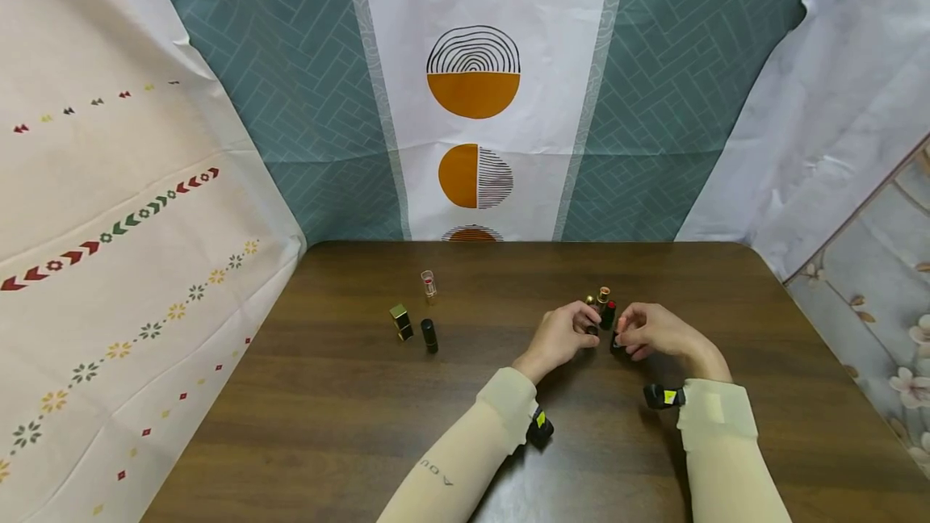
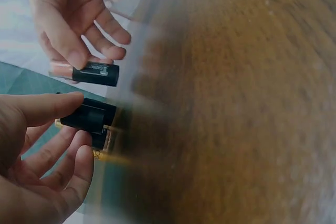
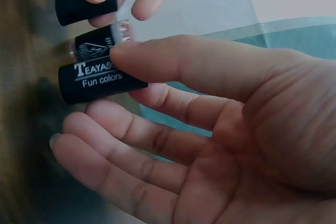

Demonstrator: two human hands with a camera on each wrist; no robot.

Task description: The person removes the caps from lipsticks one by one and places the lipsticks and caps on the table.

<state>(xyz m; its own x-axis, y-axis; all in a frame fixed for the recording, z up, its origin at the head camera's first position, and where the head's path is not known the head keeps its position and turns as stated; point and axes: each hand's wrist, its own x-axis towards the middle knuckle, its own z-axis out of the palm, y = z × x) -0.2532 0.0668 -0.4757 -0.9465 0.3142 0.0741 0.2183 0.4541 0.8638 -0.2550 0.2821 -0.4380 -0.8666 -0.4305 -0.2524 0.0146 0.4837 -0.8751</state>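
Observation:
The right hand [image 1: 657,331] pinches a black lipstick tube [image 3: 100,81] lettered "Teayason Fun colors" between thumb and forefinger; a peach-coloured part [image 2: 62,70] shows at its far end. Close by on the left, the left hand [image 1: 563,337] pinches a short black cylinder [image 2: 83,117] between thumb and fingertips. Between and behind the two hands stand more lipsticks: one with a red top [image 1: 609,313] and one with a gold top [image 1: 603,295]. Another gold top is partly hidden by the left fingers.
On the left half of the brown table [image 1: 327,394] are a clear tube [image 1: 429,284], a black and gold box-shaped piece [image 1: 401,321] and a black tube [image 1: 429,336]. Patterned cloths [image 1: 312,87] hang behind the table and at both sides.

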